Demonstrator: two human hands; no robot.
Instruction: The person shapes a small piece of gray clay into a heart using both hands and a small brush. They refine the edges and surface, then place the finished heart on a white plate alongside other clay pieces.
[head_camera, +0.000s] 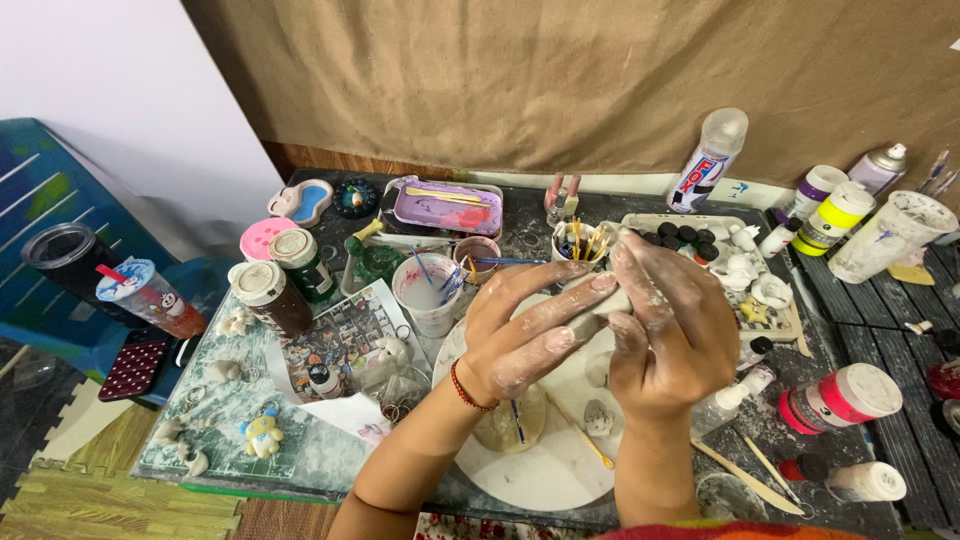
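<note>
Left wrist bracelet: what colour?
Red, a thin beaded band around the left hand's wrist, seen in the head view.

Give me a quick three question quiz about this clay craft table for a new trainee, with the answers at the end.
1. True or false: both hands are coated in pale clay residue.
2. What is pinched between the left hand and the right hand? A) a paintbrush B) a small pale clay piece C) a bottle cap
3. What does the left wrist wear?

Key
1. True.
2. B: the small pale clay piece sits between the fingers of both hands, above the round white board.
3. A red bracelet.
</note>
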